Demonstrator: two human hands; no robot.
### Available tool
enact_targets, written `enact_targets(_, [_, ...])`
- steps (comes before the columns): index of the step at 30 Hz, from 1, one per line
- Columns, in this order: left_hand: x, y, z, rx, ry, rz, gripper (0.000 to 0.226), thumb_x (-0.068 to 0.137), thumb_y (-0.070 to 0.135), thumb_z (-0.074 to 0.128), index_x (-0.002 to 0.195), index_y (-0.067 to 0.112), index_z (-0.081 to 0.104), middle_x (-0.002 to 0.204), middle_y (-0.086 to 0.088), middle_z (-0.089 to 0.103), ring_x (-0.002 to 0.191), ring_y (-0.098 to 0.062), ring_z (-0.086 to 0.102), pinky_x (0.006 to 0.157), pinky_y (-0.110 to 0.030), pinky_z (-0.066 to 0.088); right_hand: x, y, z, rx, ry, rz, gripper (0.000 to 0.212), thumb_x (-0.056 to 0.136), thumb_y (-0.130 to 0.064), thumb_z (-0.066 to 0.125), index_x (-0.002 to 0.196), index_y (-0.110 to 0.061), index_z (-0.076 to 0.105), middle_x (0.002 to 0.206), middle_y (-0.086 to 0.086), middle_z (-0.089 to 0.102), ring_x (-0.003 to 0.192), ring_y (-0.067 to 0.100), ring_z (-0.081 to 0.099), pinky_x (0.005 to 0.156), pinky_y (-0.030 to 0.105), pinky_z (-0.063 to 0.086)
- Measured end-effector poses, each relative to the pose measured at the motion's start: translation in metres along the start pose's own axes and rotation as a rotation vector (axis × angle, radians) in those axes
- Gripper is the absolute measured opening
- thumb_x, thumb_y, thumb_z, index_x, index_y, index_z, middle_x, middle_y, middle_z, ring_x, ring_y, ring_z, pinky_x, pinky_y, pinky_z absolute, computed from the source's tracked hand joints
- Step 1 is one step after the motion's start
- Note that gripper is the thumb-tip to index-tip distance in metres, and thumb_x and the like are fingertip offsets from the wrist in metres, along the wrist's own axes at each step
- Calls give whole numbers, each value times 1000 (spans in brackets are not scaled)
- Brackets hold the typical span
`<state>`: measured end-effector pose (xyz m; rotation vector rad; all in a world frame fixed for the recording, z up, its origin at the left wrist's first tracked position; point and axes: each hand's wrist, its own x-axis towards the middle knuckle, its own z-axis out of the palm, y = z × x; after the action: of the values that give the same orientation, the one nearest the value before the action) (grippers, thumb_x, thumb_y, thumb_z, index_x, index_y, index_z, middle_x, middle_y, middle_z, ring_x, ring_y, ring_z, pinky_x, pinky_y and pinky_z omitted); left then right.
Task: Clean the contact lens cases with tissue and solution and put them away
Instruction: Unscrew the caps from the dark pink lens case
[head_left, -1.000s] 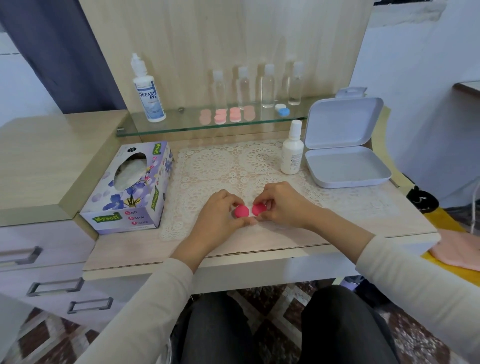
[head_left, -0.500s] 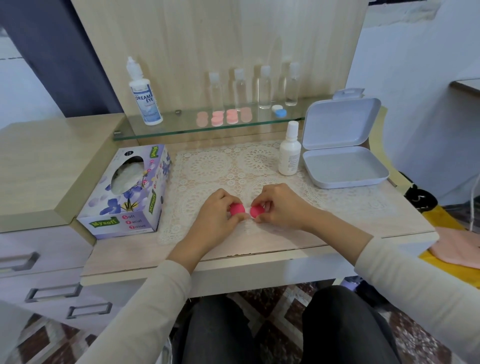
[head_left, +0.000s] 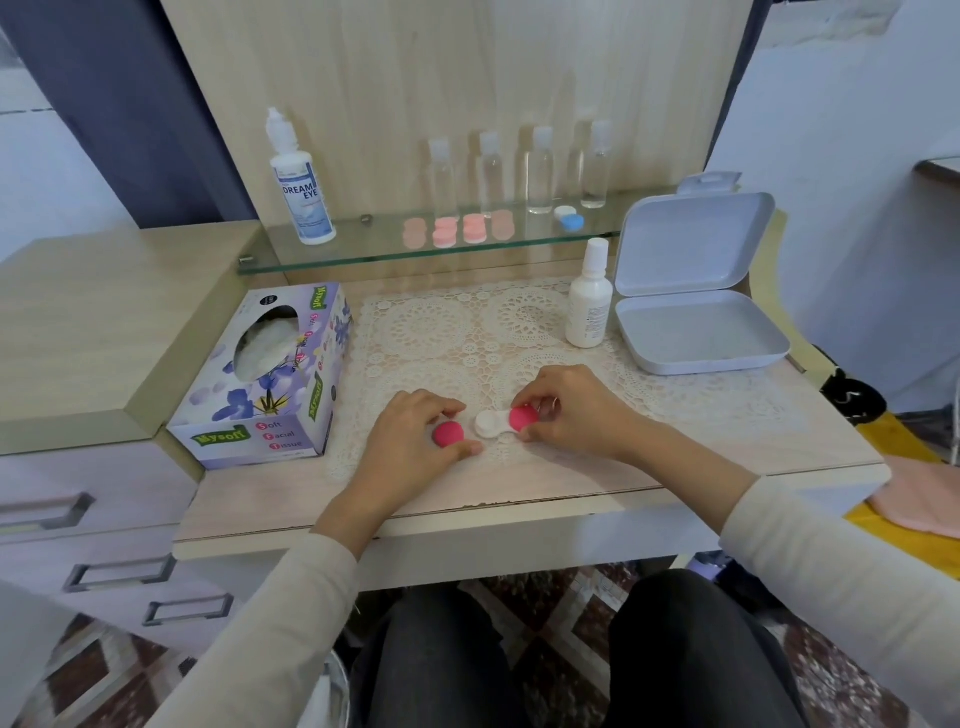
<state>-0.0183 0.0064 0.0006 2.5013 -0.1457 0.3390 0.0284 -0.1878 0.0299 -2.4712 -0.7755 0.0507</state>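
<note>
one pink cap (head_left: 449, 434) off, pinched in left hand (head_left: 410, 447); i read right hand (head_left: 571, 410) pinching second cap (head_left: 523, 418) to unscrew it off lens case (head_left: 487, 425).

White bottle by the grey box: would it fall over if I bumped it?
Probably; the white bottle stands tall and narrow on a bumpy lace mat. It looks like plastic, so likely light and not breakable.

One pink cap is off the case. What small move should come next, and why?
Probably lay the loose pink cap from the left hand on the lace mat: the right hand pinches the second cap, still on the white case, which then needs steadying.
</note>
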Motion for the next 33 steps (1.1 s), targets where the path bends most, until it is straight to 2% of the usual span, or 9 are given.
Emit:
enact_targets(5, [3,11,10,-38,-2,22,38,69,38,77,103,23,68,95,10,60,91,-6,44,78,-4,28,-1,-1,1,-1,3,9,28,75,-20,74,101,-12,70,90,6,60,78,12,49,73,23,42])
enact_targets(7, [5,13,13,-41,18,33,30,71,33,76,97,22,70,93,6,63,88,-8,46,77,-4,29,0,-2,1,-11,10,23,29,74,-25,75,99,-10,70,87,6,60,76,13,49,70,24,43])
enact_targets(11, [4,14,15,-55,37,38,25,70,28,77,92,19,72,87,2,65,84,-11,49,74,-5,29,2,-2,3,-30,20,65,26,72,-27,77,88,-7,68,76,-3,53,72,12,48,58,14,35])
enact_targets(16, [4,14,16,-76,54,26,25,69,26,79,91,17,73,85,1,66,83,-9,49,73,-8,31,7,-4,5,-130,-29,40,32,74,-30,74,87,-2,65,82,4,56,75,16,46,59,21,33])
enact_targets(19, [4,13,16,-92,66,22,26,68,25,79,91,14,73,86,-1,66,84,-11,51,75,-9,31,10,-5,5,-170,-63,30,32,77,-29,71,90,-1,64,90,9,59,81,18,46,66,24,34])
enact_targets(26, [3,13,16,-94,60,23,30,70,25,78,96,12,72,88,-3,65,85,-10,49,76,-8,31,6,-7,3,-182,-91,-47,17,80,-12,64,94,-4,66,88,2,50,81,17,44,65,21,27])
enact_targets(29, [2,13,15,-98,61,18,31,69,26,78,97,12,72,88,-2,65,85,-9,49,75,-7,32,2,-5,1,-114,-104,-88,28,78,1,57,101,-9,68,94,4,59,86,20,51,71,21,34])
enact_targets(31, [2,13,15,-97,66,18,31,69,25,78,96,12,72,87,-2,64,84,-9,49,75,-6,31,0,-5,-1,-80,-78,-60,33,78,-4,60,110,-12,66,103,3,63,91,16,54,76,20,39])
enact_targets(33, [2,13,15,-81,69,26,28,70,26,78,95,13,73,86,-2,63,83,-9,48,74,-4,29,1,-4,-1,-92,-38,-13,33,76,-22,70,106,-11,65,98,2,62,86,14,53,71,20,37])
